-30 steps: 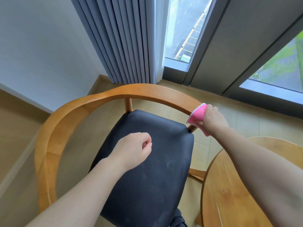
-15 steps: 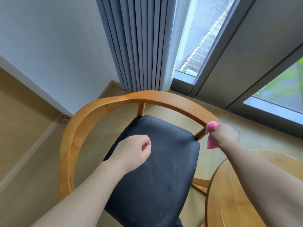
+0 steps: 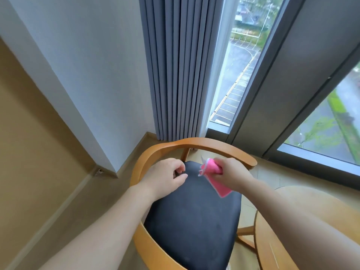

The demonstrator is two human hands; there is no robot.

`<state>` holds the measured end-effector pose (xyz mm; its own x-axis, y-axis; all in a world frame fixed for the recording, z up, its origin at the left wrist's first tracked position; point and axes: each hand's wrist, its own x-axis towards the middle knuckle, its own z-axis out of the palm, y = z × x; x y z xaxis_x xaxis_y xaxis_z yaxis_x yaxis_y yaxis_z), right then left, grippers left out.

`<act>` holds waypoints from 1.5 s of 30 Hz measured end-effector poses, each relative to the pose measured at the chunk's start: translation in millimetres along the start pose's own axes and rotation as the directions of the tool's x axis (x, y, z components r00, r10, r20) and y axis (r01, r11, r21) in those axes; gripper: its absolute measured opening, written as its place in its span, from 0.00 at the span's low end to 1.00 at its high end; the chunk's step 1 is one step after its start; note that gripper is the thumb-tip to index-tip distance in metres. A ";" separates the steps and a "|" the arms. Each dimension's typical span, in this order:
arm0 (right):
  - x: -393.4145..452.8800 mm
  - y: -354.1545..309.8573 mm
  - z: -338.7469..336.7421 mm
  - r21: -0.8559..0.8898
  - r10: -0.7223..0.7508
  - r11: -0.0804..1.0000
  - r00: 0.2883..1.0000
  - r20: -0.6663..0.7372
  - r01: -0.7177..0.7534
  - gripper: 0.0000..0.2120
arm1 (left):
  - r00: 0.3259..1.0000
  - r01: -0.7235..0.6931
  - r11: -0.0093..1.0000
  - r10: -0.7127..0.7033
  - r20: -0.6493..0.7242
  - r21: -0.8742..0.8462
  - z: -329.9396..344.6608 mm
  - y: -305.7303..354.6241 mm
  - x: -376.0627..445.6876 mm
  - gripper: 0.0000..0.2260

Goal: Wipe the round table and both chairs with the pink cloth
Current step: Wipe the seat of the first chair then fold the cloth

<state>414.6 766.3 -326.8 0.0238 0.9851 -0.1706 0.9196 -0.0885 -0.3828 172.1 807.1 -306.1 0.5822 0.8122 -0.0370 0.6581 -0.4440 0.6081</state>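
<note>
A wooden chair [image 3: 206,144] with a curved armrest rail and a black seat cushion [image 3: 194,221] stands in front of me. My right hand [image 3: 231,175] grips the pink cloth [image 3: 214,175] above the back part of the seat, off the rail; a flap of cloth hangs below the hand. My left hand [image 3: 165,177] hovers over the seat's back left part with curled fingers and holds nothing. The round wooden table [image 3: 272,250] shows at the lower right, partly hidden by my right forearm.
A grey curtain [image 3: 175,75] hangs behind the chair in the corner. A tall window [image 3: 233,75] and a dark frame [image 3: 272,94] run along the right. A white wall [image 3: 87,75] and a beige panel are at the left.
My right hand has lifted the cloth off the right end of the armrest rail and moved left over the seat. The left hand moved toward it. The view tilted up.
</note>
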 end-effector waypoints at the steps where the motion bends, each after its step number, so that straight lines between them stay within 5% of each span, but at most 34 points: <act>1: -11.2 -14.4 -8.8 0.006 -0.024 1.000 1.000 -0.007 0.024 0.08 | 1.000 -0.026 1.000 0.026 -0.003 -0.007 -6.7 6.9 -7.7 0.06; 8: -74.9 -93.3 -48.9 -0.091 -0.192 0.977 0.981 0.006 0.192 0.11 | 0.980 -0.184 0.983 0.183 -0.072 -0.009 -33.9 43.2 -58.8 0.19; 15: -137.1 -117.6 -53.0 0.019 -0.332 0.943 0.943 -0.015 0.332 0.10 | 0.945 -0.317 0.924 0.288 -0.156 -0.215 -35.1 81.2 -115.5 0.08; 18: -168.4 -108.2 -46.5 0.115 -0.306 0.945 0.952 -0.024 0.307 0.10 | 0.959 -0.281 0.882 0.248 -0.135 -0.377 -27.5 97.3 -145.7 0.08; 26: -243.0 -109.1 -32.8 0.185 -0.263 0.947 0.964 -0.029 0.264 0.07 | 0.976 -0.217 0.902 0.193 -0.101 -0.374 -23.3 111.0 -218.3 0.08; 31: -267.4 -115.7 -29.2 0.314 -0.145 0.934 0.983 -0.109 0.172 0.12 | 0.977 -0.215 0.865 0.195 -0.092 -0.453 -25.7 105.4 -232.6 0.10; 37: -284.7 -141.2 -0.1 0.641 0.150 0.767 0.977 -0.152 -0.018 0.12 | 0.975 -0.195 0.820 0.223 -0.014 -0.538 -38.2 79.4 -234.5 0.09; 45: -325.1 -192.5 84.5 0.801 0.487 0.587 0.843 -0.228 -0.122 0.13 | 0.909 -0.121 0.801 0.326 0.258 -0.587 -23.2 17.2 -256.1 0.11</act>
<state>196.6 450.7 -274.5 0.5570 0.8213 -0.1233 0.2226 -0.2907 -0.9306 23.3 600.2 -267.8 0.8676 0.4957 -0.0402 0.1766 -0.2315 0.9567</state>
